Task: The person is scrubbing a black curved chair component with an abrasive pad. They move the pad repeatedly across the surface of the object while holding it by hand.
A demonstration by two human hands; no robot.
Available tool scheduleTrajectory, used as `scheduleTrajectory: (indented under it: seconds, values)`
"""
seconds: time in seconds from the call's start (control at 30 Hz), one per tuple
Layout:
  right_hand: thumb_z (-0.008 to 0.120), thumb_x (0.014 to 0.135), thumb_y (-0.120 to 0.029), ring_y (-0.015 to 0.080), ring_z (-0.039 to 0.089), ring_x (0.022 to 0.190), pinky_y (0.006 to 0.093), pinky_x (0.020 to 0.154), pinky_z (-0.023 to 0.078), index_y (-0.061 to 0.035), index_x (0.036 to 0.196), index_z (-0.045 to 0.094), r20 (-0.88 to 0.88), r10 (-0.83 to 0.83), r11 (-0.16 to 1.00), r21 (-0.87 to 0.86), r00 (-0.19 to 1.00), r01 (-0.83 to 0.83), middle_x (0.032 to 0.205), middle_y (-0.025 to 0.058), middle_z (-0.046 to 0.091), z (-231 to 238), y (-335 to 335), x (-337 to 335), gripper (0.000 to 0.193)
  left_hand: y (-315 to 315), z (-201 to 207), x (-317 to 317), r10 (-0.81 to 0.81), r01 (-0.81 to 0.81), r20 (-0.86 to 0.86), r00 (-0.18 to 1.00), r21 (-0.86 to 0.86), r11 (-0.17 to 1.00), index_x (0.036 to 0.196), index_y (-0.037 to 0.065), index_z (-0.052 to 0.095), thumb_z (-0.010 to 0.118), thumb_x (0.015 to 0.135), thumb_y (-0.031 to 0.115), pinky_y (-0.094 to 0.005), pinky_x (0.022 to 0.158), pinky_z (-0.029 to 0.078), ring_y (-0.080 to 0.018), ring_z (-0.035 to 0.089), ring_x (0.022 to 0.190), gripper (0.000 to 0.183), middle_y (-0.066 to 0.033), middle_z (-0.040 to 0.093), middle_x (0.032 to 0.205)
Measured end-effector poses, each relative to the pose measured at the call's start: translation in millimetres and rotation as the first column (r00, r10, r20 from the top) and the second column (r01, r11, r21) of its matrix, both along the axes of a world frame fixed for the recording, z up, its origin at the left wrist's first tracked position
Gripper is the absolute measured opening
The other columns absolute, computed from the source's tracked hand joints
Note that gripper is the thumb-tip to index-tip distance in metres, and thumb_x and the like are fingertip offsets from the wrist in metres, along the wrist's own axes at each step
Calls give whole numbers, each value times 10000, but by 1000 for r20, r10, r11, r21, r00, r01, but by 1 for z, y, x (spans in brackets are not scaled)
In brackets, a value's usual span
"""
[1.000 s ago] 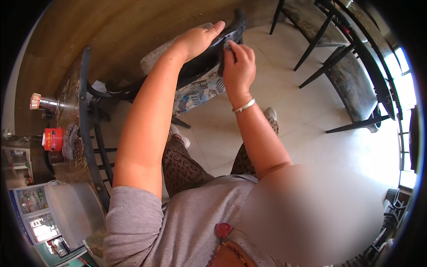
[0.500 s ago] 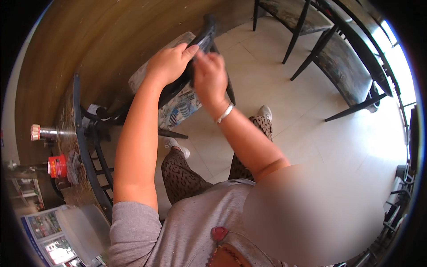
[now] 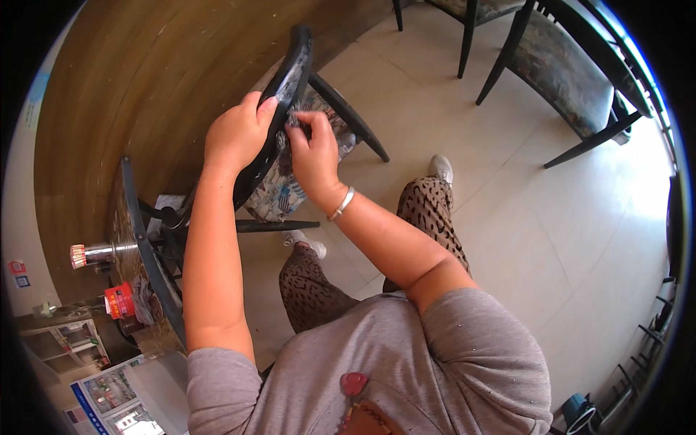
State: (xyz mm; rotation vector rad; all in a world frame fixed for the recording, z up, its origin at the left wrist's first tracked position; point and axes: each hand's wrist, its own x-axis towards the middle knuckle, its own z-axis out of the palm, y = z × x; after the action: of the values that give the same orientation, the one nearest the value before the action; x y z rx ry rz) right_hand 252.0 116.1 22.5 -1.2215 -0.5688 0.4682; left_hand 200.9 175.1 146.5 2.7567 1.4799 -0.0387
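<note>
- Head view: a black chair rail curves up from the chair's lower left to a blunt upper end, with pale streaks of shine along its face; whether the chair is upright or tipped, I cannot tell.
- The left hand is closed round the rail's left edge, below that upper end, thumb against the face; the other fingertips are hidden.
- The right hand pinches a fuzzy grey wad between thumb and bent forefinger, nearly closed, at the rail's right edge; how hard it presses, I cannot tell.
- Beneath the hands is the patterned seat, with one black leg jutting past its upper right corner.
- For good contact, the wad would probably do best folded thick and held flat to the curve, since a thin pinch lets fingertips knock the wood.
- Short, even strokes along the rail's length should suit its shape better than strokes across it; the left hand would steady it best gripping close by, but out of the wad's path.
- By the table's dark edge at left stand a red tub and a clear cylinder of sticks.
</note>
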Motion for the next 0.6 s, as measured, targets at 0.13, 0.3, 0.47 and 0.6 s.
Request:
scheduleTrajectory:
  seconds: [0.13,0.3,0.47,0.6]
  values:
    - [615,770,-94,326,574,874,376,741,454,-47,908,554,-144,-234,966,79,961,247,933,142,592,20,35,52,158,0,-6,3,-53,50,38,998,63,997,1137,51,536,374,921,462,-434,788,449,-386,573,942,492,-216,618,990]
    - [614,761,-84,305,577,853,358,737,459,-54,878,572,57,-157,982,112,986,150,902,124,583,12,25,34,128,3,-10,-2,-90,85,44,995,114,990,1115,36,546,372,922,435,-449,752,459,-383,587,888,476,-208,630,933]
    - [636,743,-69,271,591,834,331,738,462,-28,879,574,-113,-35,984,171,993,54,867,124,608,9,18,30,155,4,-11,1,-122,112,72,990,125,986,1122,37,543,372,922,423,-445,754,460,-373,589,890,468,-197,633,939]
    - [650,743,-71,187,584,759,298,704,460,-5,882,569,-369,1,985,159,929,62,811,110,623,13,43,53,173,3,-7,1,-94,87,68,993,101,991,1144,42,534,375,922,421,-446,771,451,-377,583,910,467,-206,628,958]
